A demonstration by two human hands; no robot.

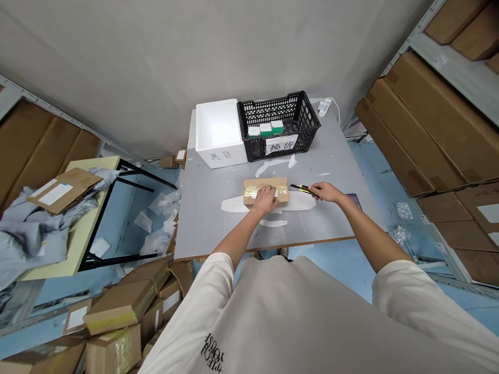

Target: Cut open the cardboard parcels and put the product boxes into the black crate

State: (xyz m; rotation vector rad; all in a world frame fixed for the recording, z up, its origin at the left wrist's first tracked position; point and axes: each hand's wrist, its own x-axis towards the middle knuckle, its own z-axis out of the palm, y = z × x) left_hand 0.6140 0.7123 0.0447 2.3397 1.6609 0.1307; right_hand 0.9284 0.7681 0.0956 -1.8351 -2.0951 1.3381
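Note:
A small taped cardboard box [249,188] lies on the grey table [210,228], over torn white paper [302,202]. My left hand [266,198] rests on the box's top with its fingers spread over the clear yellowish tape. To the right of the box, my right hand [323,191] is closed around a black and yellow utility knife [303,188]. The knife's tip points left toward the box's right end, a small gap away from it.
Behind the box stand a white foam bin [222,150] and a black plastic crate [278,145] holding small white-green boxes [265,129]. A phone [354,200] lies beside my right forearm. Cartons [120,306] pile up at lower left; loaded shelves [432,124] line the right.

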